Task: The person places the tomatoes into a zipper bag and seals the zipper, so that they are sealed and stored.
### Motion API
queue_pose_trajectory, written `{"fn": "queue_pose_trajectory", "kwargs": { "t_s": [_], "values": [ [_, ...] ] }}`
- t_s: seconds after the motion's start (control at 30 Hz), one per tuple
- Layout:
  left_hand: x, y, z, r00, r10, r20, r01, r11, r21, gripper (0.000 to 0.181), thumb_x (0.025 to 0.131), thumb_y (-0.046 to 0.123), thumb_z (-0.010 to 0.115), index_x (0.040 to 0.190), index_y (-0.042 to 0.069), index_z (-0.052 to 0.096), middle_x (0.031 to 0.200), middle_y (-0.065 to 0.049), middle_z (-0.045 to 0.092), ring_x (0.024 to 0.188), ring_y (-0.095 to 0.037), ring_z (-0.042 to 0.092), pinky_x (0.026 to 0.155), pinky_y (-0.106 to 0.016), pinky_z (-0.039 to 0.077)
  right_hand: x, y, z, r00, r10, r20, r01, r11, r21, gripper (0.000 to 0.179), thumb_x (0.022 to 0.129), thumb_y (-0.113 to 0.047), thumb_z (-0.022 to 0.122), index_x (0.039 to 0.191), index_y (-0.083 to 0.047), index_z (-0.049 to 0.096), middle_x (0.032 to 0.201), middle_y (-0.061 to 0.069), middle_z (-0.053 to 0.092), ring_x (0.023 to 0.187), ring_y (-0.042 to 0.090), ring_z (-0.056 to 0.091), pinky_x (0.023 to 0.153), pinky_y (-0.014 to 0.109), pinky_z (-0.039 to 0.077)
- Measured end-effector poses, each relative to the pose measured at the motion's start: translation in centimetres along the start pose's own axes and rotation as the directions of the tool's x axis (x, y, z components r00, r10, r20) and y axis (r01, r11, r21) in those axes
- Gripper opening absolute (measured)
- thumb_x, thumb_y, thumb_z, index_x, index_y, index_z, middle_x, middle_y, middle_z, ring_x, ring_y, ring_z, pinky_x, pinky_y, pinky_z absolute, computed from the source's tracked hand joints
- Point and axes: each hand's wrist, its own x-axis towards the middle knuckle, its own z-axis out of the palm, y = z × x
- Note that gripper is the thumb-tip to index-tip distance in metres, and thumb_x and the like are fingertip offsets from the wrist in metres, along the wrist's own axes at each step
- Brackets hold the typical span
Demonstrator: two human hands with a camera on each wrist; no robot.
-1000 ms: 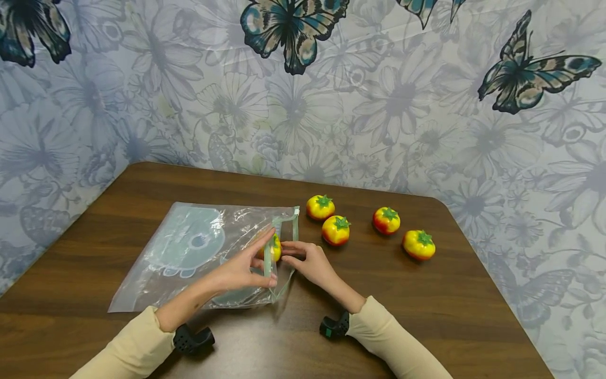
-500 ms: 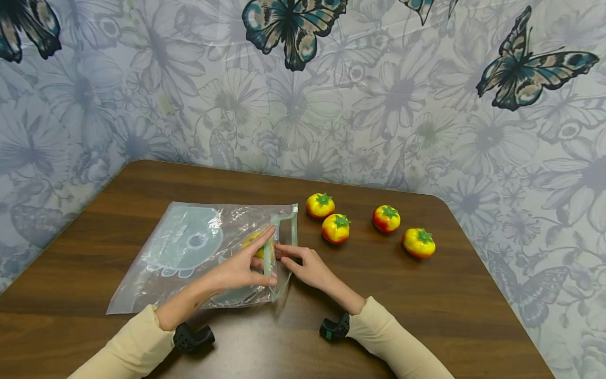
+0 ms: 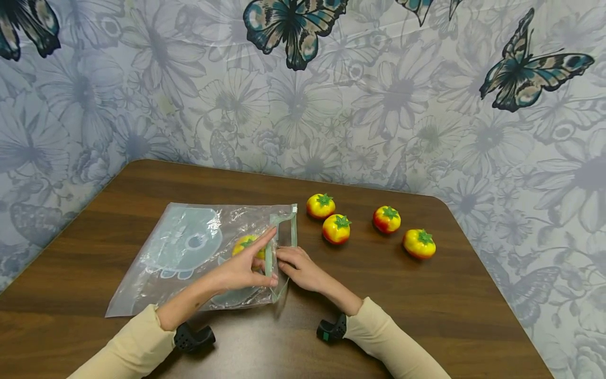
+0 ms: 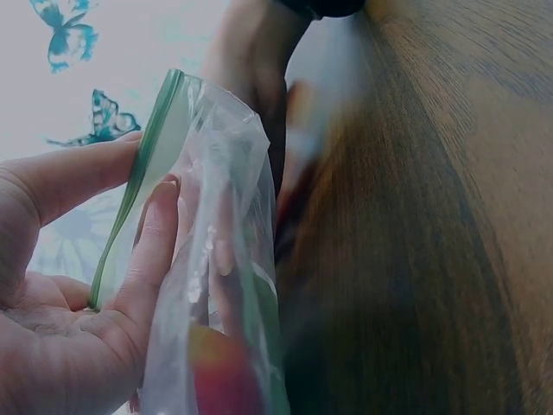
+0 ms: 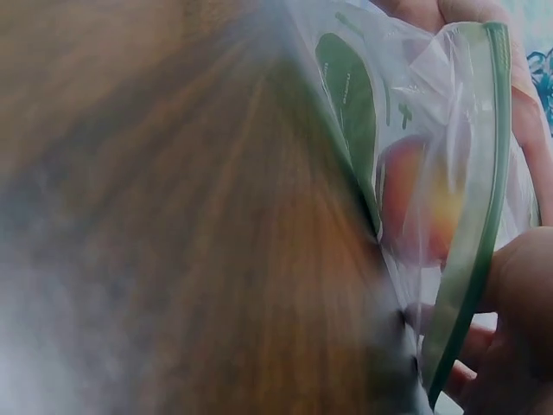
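A clear zip bag [image 3: 151, 284] with a green rim and pale printed shapes lies on the table, its mouth to the right. My left hand [image 3: 239, 268] holds the raised rim, with fingers on both sides of it in the left wrist view. Inside the bag, near the mouth, is a yellow-and-red toy tomato [image 3: 243, 243] with green leaves, partly hidden by the left hand. My right hand [image 3: 303, 269] has its fingertips in the mouth. In the right wrist view a gap separates those fingers [image 5: 475, 346] from the tomato [image 5: 423, 203].
Several more tomatoes lie right of the bag: one at the back [image 3: 320, 206], one just before it [image 3: 336, 229], and a pair farther right, the nearer one [image 3: 418, 244] close to the table's [image 3: 407, 326] right side. A patterned wall hanging [image 3: 312, 116] stands behind.
The tomato has moved left, from the bag's mouth deeper into it. My right hand has let go of it and its fingers have relaxed at the rim. The left hand has barely moved.
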Motion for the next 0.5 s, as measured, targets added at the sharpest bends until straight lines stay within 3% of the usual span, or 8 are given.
{"fn": "queue_pose_trajectory", "kwargs": {
  "t_s": [0.33,0.5],
  "values": [
    [0.09,-0.1,-0.22,0.999,0.036,0.02,-0.036,0.999,-0.005,0.103,0.079,-0.002,0.073,0.151,0.01,-0.001,0.154,-0.008,-0.013,0.082,-0.027,0.059,0.064,-0.029,0.051,0.01,-0.7,0.01,0.994,0.047,0.097,-0.04,0.996,-0.074,0.037,0.095,-0.007,0.051,0.131,-0.007,0.055,0.138,0.015,0.043,0.131,0.032,0.028,0.105,0.058,0.009],
    [0.08,0.04,-0.31,0.999,0.042,0.017,-0.042,0.999,0.015,0.103,0.08,0.0,0.073,0.151,0.01,-0.001,0.154,-0.009,-0.012,0.08,-0.025,0.058,0.064,-0.029,0.051,0.0,-0.71,-0.05,0.993,0.049,0.109,-0.045,0.998,-0.047,0.035,0.095,-0.008,0.05,0.131,-0.007,0.056,0.139,0.015,0.042,0.132,0.032,0.025,0.104,0.06,0.005]
  ]
}}
